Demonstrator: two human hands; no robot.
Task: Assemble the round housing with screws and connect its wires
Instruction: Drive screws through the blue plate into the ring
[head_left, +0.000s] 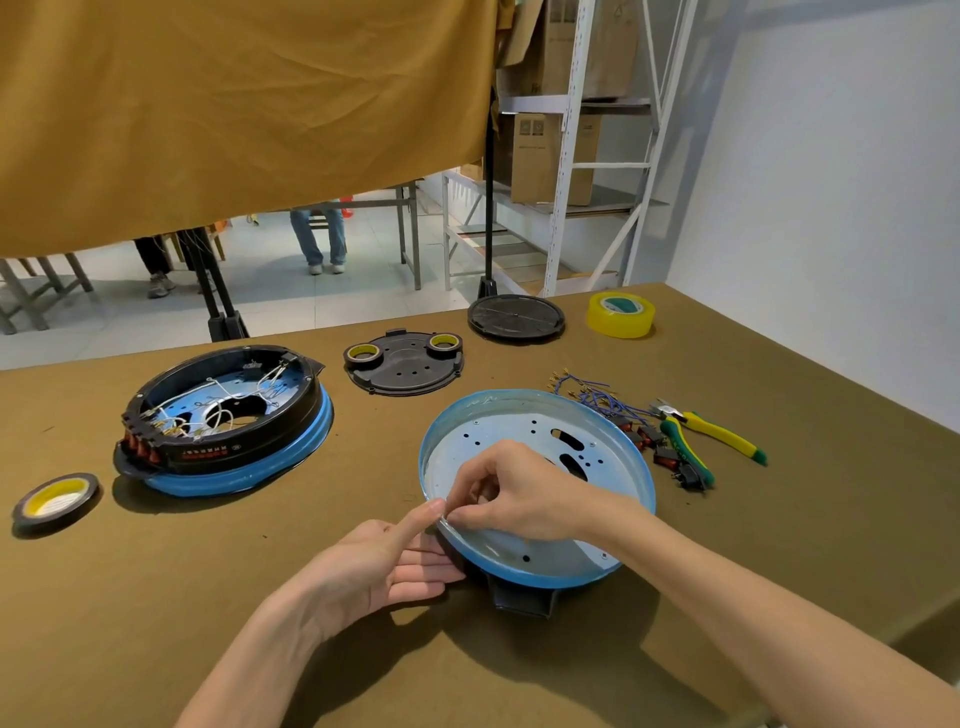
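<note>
Olive-brown cloth covers the desk (156, 597), with a mustard curtain (234, 114) hanging behind it and metal shelving (566, 156) with cardboard boxes at the back right.

Near the front, right of centre, lies the round housing (519, 426), a shallow blue-rimmed metal pan with holes and slots in its floor, tilted so its near edge is raised. A black part shows beneath its near edge. The left hand (384, 566) is at the pan's near-left rim, fingers flat under the edge and thumb extended up against the rim. The right hand (514, 493) reaches over the rim from inside, its fingertips curled and pinching at the same spot beside the left thumb; what they pinch is too small to make out.

To the left sits a second housing (223, 415), black ring on a blue base, with white wires inside and red switches on its side. A tape roll (54, 499) lies at the far left. Behind the pan is a black cover plate (405, 369) carrying two small tape rolls, then a black round disc (516, 317) and a yellow tape roll (621, 312). Right of the pan lie blue wires (587, 392) with metal terminals, loose switches (665, 452), and yellow-green pliers (696, 431).
</note>
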